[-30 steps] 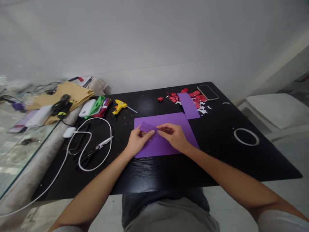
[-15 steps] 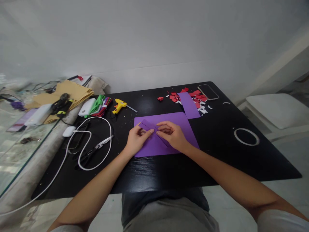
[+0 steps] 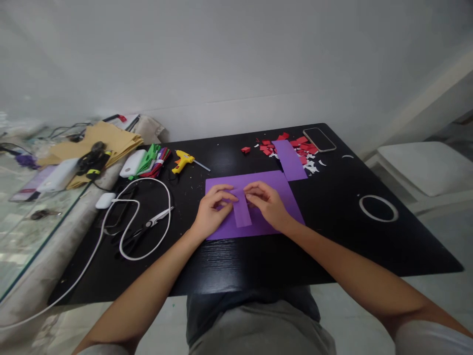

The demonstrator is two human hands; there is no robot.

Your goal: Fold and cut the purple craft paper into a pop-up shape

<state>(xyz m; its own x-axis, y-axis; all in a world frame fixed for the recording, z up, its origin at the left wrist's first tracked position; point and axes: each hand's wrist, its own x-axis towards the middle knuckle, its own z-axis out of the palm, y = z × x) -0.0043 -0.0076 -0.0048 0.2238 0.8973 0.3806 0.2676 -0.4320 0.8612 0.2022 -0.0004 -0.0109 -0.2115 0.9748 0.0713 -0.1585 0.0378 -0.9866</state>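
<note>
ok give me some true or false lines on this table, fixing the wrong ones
The left hand and right hand are both at the small purple strip. True.
The glue gun lies right of the big purple sheet. False: the glue gun lies left of the big purple sheet.
The scissors lie partly inside the loop of the white cable. True.
The pale ring is on the chair. False: the pale ring lies on the black table.
The phone lies beside the red scraps. True.

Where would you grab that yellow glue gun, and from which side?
I'd probably grip the glue gun by its handle, from the near side: it lies on its side, handle slanting nearward and left, while the glue stick juts out rightward.
</note>
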